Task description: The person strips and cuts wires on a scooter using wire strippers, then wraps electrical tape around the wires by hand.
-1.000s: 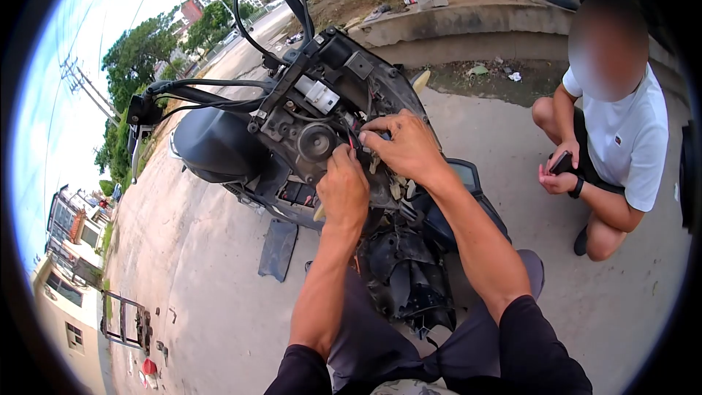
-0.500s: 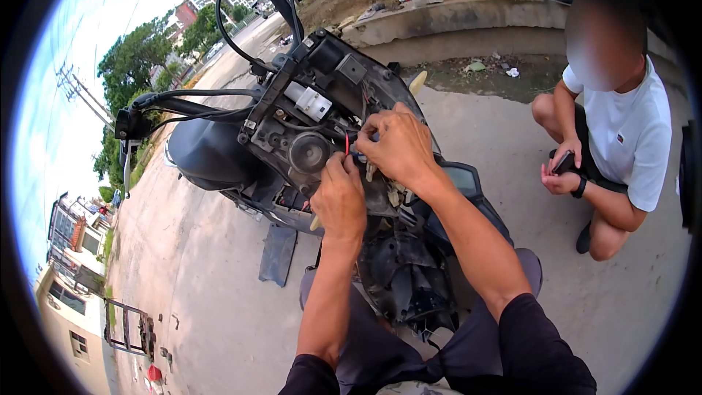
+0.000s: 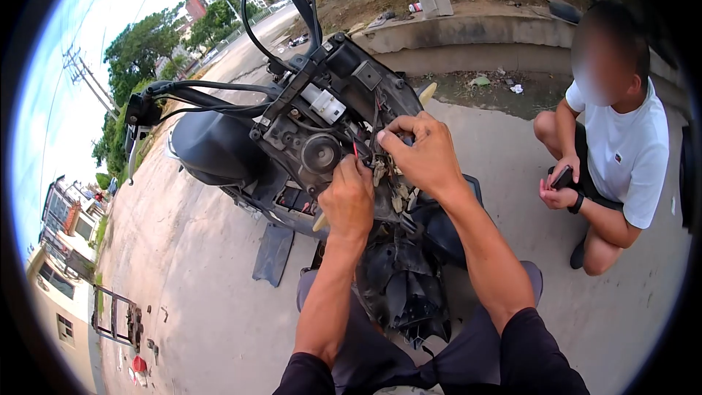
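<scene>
On the left, the dark seat of the scooter is lying behind the uncovered front, whose wiring is facing the worker. The round black disc is sitting just beside the left hand, which is pinching a thin red wire between thumb and fingers, seemingly leaving its upper end free. Pale connectors are hanging just below the right hand, which is bringing thumb and forefinger together near dark wires, perhaps for steadiness; whether it is gripping anything, one cannot tell. Farther right, a crouching person is holding a phone, well apart from both hands.
</scene>
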The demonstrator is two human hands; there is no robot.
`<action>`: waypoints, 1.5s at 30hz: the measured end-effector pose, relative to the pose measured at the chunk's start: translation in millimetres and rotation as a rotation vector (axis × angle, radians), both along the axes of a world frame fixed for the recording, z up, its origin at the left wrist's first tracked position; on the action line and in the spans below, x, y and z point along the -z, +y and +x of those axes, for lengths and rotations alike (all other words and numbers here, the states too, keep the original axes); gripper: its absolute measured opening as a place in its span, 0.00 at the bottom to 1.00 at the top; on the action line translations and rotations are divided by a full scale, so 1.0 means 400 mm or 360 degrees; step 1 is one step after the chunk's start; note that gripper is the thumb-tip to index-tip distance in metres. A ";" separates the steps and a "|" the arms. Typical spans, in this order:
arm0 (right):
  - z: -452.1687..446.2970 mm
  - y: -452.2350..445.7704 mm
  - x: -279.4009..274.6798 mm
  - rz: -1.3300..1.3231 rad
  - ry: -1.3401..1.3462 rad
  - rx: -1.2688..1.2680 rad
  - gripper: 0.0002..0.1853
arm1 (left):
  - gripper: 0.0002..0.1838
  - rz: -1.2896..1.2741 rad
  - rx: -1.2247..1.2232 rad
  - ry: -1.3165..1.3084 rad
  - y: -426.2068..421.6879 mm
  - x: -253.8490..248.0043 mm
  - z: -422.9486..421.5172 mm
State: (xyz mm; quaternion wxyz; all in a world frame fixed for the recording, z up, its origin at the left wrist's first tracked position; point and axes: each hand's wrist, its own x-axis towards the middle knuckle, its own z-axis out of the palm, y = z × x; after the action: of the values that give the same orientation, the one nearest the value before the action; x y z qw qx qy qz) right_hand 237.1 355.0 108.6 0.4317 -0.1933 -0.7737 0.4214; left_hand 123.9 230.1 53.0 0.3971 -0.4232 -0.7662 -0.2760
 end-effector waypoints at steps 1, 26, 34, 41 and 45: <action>0.004 0.000 0.003 -0.0072 0.0031 -0.0113 0.14 | 0.08 -0.0013 -0.0022 -0.0025 0.000 0.004 -0.001; -0.055 -0.029 0.119 -0.1382 0.0411 -0.0891 0.12 | 0.14 0.1116 0.1090 -0.2219 -0.042 0.021 0.099; -0.044 -0.033 0.106 -0.1210 0.0282 -0.0839 0.12 | 0.16 0.1346 0.1352 -0.2690 -0.019 -0.021 0.068; -0.042 -0.039 0.112 -0.1100 0.0352 -0.0902 0.14 | 0.11 0.1328 0.1393 -0.2751 0.015 -0.027 0.062; -0.063 -0.017 0.143 -0.0684 0.0288 -0.0683 0.15 | 0.10 0.1485 0.1365 -0.2689 0.027 -0.023 0.047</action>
State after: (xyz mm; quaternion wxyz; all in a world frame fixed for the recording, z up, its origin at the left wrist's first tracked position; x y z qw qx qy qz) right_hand 211.8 348.2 51.6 0.3495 -0.0743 -0.6485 0.6722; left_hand 142.5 241.0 62.3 -0.2728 -0.1343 -0.3980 -0.8655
